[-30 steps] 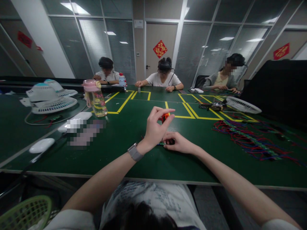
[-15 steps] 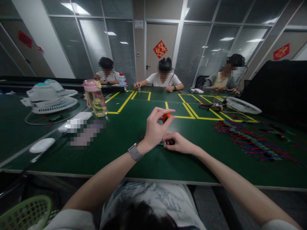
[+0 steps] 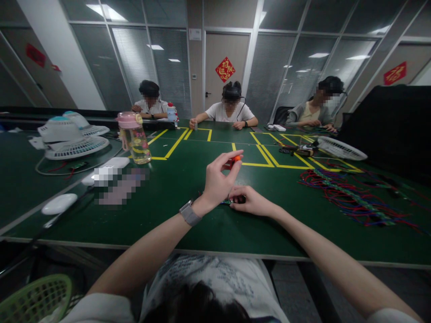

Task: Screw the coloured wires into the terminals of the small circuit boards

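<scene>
My left hand (image 3: pixel 220 172), with a watch on its wrist, is raised a little above the table, pinching a small red-and-orange object (image 3: pixel 237 159) between thumb and fingers. Most of that object is hidden by the hand, so its kind is not clear. Just below, my right hand (image 3: pixel 251 200) rests on the green tabletop and grips the end of a small green circuit board (image 3: pixel 228 202). The left wrist and hand cover part of the board. Something dark shows within the right hand's curled fingers.
Circuit boards with red and blue wires (image 3: pixel 353 195) lie to the right, near a white fan grille (image 3: pixel 341 148). A pink-lidded bottle (image 3: pixel 134 139), white fans (image 3: pixel 72 139) and a white case (image 3: pixel 59 204) stand left. Three people sit opposite. Yellow tape (image 3: pixel 259 165) marks the table.
The red-and-orange object has turned within my left hand's fingers, and the fingertips have shifted slightly. My right hand and the circuit board stay in place.
</scene>
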Motion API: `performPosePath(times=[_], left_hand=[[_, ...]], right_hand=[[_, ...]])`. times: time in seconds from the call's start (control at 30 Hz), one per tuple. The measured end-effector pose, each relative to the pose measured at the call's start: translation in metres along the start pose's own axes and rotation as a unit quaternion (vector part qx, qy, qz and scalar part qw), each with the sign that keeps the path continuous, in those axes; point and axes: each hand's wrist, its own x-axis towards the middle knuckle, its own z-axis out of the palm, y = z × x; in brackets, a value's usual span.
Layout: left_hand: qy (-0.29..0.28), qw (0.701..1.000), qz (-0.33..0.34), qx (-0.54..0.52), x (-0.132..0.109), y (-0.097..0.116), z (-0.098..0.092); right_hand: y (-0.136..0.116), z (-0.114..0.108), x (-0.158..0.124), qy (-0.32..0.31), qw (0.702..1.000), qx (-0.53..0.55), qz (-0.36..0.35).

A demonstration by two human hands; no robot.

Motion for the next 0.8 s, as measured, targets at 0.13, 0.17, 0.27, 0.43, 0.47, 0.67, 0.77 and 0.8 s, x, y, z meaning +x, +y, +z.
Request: performPosePath(times=[0.13, 0.17, 0.27, 0.43, 0.47, 0.67, 0.77, 0.8], left_hand=[[0.031, 0.997, 0.031, 0.062, 0.0, 0.0018, -0.0013], [0.04, 0.996, 0.034, 0.073, 0.0001, 0.0022, -0.0017], [0.043, 0.995, 0.032, 0.082, 0.0006, 0.0029, -0.0024], [-0.002, 1.0, 0.0, -0.027, 0.0003, 0.0015, -0.001], [-0.003, 0.999, -0.005, -0.042, 0.0002, 0.001, -0.0005], [0.028, 0.999, 0.029, 0.029, 0.0009, 0.0016, -0.0004], [0.044, 0.997, 0.034, 0.051, 0.0016, 0.0031, -0.0018], [0.046, 0.997, 0.031, 0.053, 0.0017, 0.0036, -0.0024]], right_hand=[[-0.001, -0.0001, 0.0, -0.003, 1.0, -0.002, 0.004], [-0.001, -0.0001, 0.0001, -0.004, 1.0, -0.001, 0.005], [-0.0004, 0.0001, 0.0003, -0.003, 1.0, -0.001, 0.002], [-0.0009, 0.0001, 0.0004, -0.001, 1.0, -0.002, -0.001], [-0.0014, 0.0, 0.0003, -0.002, 1.0, -0.003, 0.001], [-0.0035, -0.0007, -0.0003, -0.003, 1.0, -0.004, 0.0], [-0.0025, -0.0006, -0.0003, 0.0, 1.0, -0.005, 0.002], [-0.0018, -0.0004, -0.0002, 0.0, 1.0, -0.004, 0.002]])
